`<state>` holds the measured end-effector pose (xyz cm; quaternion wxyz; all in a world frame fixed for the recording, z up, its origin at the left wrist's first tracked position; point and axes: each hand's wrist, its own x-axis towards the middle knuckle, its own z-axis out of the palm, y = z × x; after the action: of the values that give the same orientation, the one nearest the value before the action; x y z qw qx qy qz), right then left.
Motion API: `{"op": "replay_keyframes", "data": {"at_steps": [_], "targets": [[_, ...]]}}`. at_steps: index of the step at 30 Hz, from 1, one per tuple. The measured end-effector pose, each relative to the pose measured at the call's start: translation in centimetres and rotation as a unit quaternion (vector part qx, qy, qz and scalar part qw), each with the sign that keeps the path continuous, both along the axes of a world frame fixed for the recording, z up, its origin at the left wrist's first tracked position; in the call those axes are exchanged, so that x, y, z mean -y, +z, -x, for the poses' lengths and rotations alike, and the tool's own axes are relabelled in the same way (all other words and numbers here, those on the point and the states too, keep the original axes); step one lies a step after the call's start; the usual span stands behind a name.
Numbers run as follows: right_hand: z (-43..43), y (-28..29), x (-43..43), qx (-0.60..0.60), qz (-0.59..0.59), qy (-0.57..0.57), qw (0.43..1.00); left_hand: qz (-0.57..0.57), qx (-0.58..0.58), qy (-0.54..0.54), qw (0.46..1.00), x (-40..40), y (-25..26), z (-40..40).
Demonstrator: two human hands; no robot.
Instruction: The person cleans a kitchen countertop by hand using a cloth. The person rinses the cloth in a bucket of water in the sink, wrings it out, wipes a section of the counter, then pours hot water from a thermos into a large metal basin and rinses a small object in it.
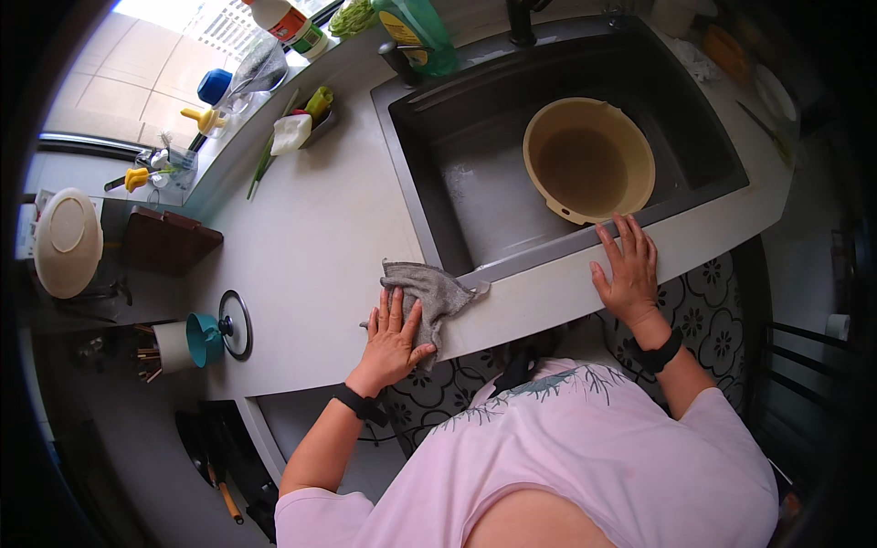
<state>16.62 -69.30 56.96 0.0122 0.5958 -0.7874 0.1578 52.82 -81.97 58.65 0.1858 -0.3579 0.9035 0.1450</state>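
Under the spread fingers of my left hand, a grey cloth lies crumpled on the pale countertop, by the near left corner of the sink. The hand presses flat on the cloth and does not grip it. My right hand rests palm down at the sink's front edge, its fingertips on the rim and nothing held. Just beyond those fingertips, a beige plastic basin with cloudy water stands inside the dark grey sink.
A glass lid and a teal container are at the counter's left. Vegetables in a small tray lie near the window sill. A green bottle stands behind the sink, beside the dark faucet. A knife lies at the right.
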Motion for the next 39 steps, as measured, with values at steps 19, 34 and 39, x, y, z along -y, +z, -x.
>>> {"op": "replay_keyframes", "data": {"at_steps": [19, 34, 39], "targets": [[1.0, 2.0, 17.3, -0.082, -0.284, 0.337, 0.894, 0.066, -0.033, 0.082, 0.994, 8.8, -0.6, 5.2], [11.7, -2.3, 19.2, -0.257, -0.528, 0.265, 0.765, 0.064, -0.03, 0.118, 0.991, 8.2, -0.6, 4.0], [14.1, -2.9, 18.6, -0.106, -0.507, 0.143, 0.843, 0.067, -0.032, 0.114, 0.991, 8.4, -0.7, 4.4]]}}
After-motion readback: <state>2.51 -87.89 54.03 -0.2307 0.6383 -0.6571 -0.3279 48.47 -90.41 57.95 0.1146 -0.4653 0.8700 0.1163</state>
